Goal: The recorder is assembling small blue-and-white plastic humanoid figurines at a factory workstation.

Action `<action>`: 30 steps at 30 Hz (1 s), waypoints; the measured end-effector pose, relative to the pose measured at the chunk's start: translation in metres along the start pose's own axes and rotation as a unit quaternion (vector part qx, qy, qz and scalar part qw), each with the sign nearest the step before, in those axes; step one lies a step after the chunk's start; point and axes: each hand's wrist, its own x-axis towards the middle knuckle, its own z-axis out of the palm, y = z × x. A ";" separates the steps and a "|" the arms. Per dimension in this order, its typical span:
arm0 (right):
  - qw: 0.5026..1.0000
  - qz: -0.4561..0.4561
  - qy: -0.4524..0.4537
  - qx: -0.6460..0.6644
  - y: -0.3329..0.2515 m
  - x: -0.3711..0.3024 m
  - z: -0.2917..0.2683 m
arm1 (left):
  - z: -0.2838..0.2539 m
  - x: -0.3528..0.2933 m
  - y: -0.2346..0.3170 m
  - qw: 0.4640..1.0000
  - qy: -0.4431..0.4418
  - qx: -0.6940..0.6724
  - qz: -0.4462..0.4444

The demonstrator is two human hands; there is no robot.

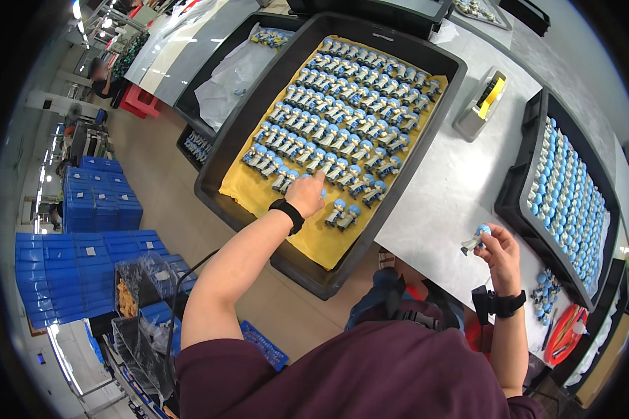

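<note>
In my right hand a small blue-haired figurine in pale clothing is pinched between thumb and fingers, above the grey table at the right. My left hand reaches into a large black tray lined with yellow cloth. Its fingers close on a figurine, of which only a bit of blue shows. Rows of similar figurines lie across the far part of the cloth, just beyond that hand. Two figurines lie apart from the rows, to the right of my left hand.
Another black tray packed with figurines stands at the right. Near it are loose figurines and a red round tray with tools. A tape dispenser sits on the table. Blue bins are stacked at the left.
</note>
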 end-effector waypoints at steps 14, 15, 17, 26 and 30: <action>1.000 0.001 0.025 0.017 0.009 -0.006 -0.013 | 0.004 -0.021 0.044 0.992 0.012 -0.065 0.112; 1.000 0.001 0.022 0.016 0.010 -0.007 -0.011 | 0.007 -0.022 0.052 0.992 -0.008 -0.041 0.120; 1.000 -0.005 0.008 0.013 0.012 -0.006 -0.011 | 0.019 -0.018 0.054 0.990 -0.003 0.011 0.141; 0.992 -0.017 -0.052 0.110 0.018 -0.012 -0.016 | 0.014 -0.006 0.021 0.995 0.022 0.088 0.041; 0.992 -0.019 -0.042 0.122 0.023 -0.019 -0.032 | 0.013 -0.006 0.030 0.990 0.048 0.121 0.050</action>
